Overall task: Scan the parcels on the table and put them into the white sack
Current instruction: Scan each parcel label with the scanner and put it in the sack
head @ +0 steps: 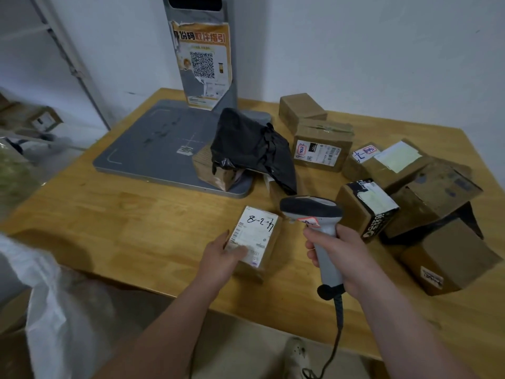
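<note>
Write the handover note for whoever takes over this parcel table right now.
Left hand: resting on the small brown cardboard parcel with the handwritten white label, near the wooden table's front edge.
Right hand: gripping the grey corded handheld barcode scanner, head over that label.
White woven sack: open, beside the table on the left.
Done: cannot tell.
Left: bag this parcel; scan the black plastic-wrapped parcel and the brown boxes on the right.
</note>
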{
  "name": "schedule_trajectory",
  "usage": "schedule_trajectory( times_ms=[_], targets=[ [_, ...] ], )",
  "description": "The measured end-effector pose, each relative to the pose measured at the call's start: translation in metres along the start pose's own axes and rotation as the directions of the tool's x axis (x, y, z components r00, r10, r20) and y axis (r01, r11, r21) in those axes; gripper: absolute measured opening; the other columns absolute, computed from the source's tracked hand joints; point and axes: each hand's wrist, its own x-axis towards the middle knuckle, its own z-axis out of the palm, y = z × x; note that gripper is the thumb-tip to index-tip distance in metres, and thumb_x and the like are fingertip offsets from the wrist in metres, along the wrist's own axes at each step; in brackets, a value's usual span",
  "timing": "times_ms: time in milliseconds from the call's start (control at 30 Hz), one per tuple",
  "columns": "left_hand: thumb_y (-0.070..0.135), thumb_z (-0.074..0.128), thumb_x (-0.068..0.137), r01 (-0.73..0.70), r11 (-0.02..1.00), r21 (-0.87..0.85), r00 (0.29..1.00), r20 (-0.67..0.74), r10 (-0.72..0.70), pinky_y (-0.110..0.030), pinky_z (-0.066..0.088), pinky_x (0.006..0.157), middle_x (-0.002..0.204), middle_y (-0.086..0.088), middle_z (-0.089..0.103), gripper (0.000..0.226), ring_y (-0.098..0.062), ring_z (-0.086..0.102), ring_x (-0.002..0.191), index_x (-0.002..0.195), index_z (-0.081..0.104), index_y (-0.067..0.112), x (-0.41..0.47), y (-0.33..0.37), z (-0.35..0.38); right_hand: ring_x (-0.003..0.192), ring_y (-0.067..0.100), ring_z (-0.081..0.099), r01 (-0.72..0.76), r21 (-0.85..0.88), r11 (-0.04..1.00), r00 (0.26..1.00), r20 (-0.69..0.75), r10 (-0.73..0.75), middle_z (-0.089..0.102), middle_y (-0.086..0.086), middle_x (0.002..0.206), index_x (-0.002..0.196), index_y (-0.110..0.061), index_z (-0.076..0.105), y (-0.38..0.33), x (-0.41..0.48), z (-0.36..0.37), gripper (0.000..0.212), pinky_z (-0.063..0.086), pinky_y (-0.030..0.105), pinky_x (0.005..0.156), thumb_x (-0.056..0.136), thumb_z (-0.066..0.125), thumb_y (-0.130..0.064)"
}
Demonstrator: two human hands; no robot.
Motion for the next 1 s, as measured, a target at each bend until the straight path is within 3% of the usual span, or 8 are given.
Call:
schedule_trajectory(
  times_ms=[67, 167, 367, 433, 533, 633, 833, 1000],
  targets=[
    [0.042, 0.079, 0.074, -0.029, 0.975, 0.221, 0.999, -0.02, 0.034, -0.038, 0.043, 0.105, 0.141, -0.004, 0.036, 0.1, -0.023, 0.046, 0.126, 0.152, 0.022, 0.018, -0.001, -0.005, 0.004, 0.064, 0.017, 0.058, 0.006, -0.028, 1.0, 1.0, 0.003, -0.006, 0.063, 0.007, 0.075, 0.099, -0.005, 0.064, -0.001, 0.0, 0.002, 0.018, 0.048, 0.026, 0.057, 0.087, 0.07, -0.016],
    [0.058, 0.084, 0.056, -0.088, 0.91, 0.405, 0.99, -0.062, 0.123, -0.039, 0.036, 0.111, 0.141, -0.004, 0.021, 0.13, -0.025, 0.029, 0.134, 0.153, 0.009, 0.016, -0.008, -0.008, 0.019, 0.064, 0.017, 0.059, 0.021, -0.062, 0.998, 1.0, 0.001, -0.021, 0.063, 0.007, 0.075, 0.098, -0.007, 0.065, -0.004, -0.001, 0.003, 0.017, 0.049, 0.026, 0.057, 0.086, 0.07, -0.017],
    [0.032, 0.086, 0.061, -0.194, 0.886, 0.421, 0.969, -0.057, 0.239, -0.033, 0.036, 0.107, 0.136, -0.002, 0.026, 0.118, -0.021, 0.031, 0.13, 0.151, 0.012, 0.012, -0.003, -0.006, 0.013, 0.063, 0.015, 0.058, 0.049, -0.117, 0.992, 0.998, 0.033, -0.045, 0.063, 0.007, 0.075, 0.096, -0.007, 0.065, -0.011, -0.007, 0.001, 0.014, 0.048, 0.026, 0.057, 0.086, 0.07, -0.017],
    [0.023, 0.085, 0.061, -0.25, 0.877, 0.41, 0.965, 0.029, 0.262, -0.034, 0.036, 0.109, 0.141, 0.0, 0.028, 0.115, -0.018, 0.031, 0.133, 0.152, 0.015, 0.015, -0.001, -0.004, -0.006, 0.062, 0.016, 0.058, 0.068, -0.154, 0.986, 0.997, 0.047, -0.061, 0.063, 0.007, 0.073, 0.095, -0.007, 0.066, -0.015, -0.008, -0.001, 0.014, 0.047, 0.028, 0.058, 0.086, 0.07, -0.016],
    [0.011, 0.083, 0.064, -0.296, 0.846, 0.443, 0.95, 0.227, 0.214, -0.021, 0.038, 0.099, 0.141, 0.01, 0.026, 0.107, -0.007, 0.031, 0.128, 0.151, 0.021, 0.02, -0.001, 0.001, -0.04, 0.058, 0.016, 0.055, 0.099, -0.228, 0.969, 0.993, 0.085, -0.082, 0.06, 0.009, 0.07, 0.092, -0.002, 0.066, -0.02, -0.008, 0.001, 0.014, 0.045, 0.029, 0.057, 0.085, 0.071, -0.013],
    [0.006, 0.081, 0.067, -0.28, 0.822, 0.496, 0.943, 0.301, 0.14, -0.02, 0.037, 0.101, 0.149, 0.009, 0.02, 0.105, -0.012, 0.027, 0.135, 0.152, 0.02, 0.02, 0.0, -0.001, -0.067, 0.055, 0.014, 0.054, 0.117, -0.308, 0.944, 0.985, 0.156, -0.071, 0.059, 0.01, 0.068, 0.088, -0.005, 0.066, -0.024, -0.009, 0.01, 0.011, 0.045, 0.026, 0.053, 0.084, 0.073, -0.013],
    [0.016, 0.087, 0.065, -0.22, 0.842, 0.493, 0.972, 0.181, 0.148, -0.036, 0.035, 0.112, 0.155, 0.007, 0.02, 0.117, -0.016, 0.027, 0.141, 0.155, 0.013, 0.022, -0.005, -0.012, -0.077, 0.052, 0.006, 0.056, 0.134, -0.467, 0.874, 0.979, 0.199, -0.044, 0.061, -0.002, 0.064, 0.086, -0.014, 0.066, -0.023, -0.007, 0.036, 0.013, 0.045, 0.018, 0.049, 0.082, 0.076, -0.022],
    [0.036, 0.09, 0.059, -0.196, 0.85, 0.49, 0.976, 0.013, 0.218, -0.031, 0.036, 0.11, 0.151, 0.003, 0.027, 0.118, -0.014, 0.033, 0.135, 0.152, 0.021, 0.017, -0.012, -0.022, -0.064, 0.053, 0.012, 0.055, 0.039, -0.404, 0.914, 0.979, 0.198, 0.046, 0.06, 0.003, 0.062, 0.084, -0.01, 0.066, -0.02, -0.008, 0.054, 0.015, 0.045, 0.025, 0.051, 0.085, 0.073, -0.023]
  ],
)
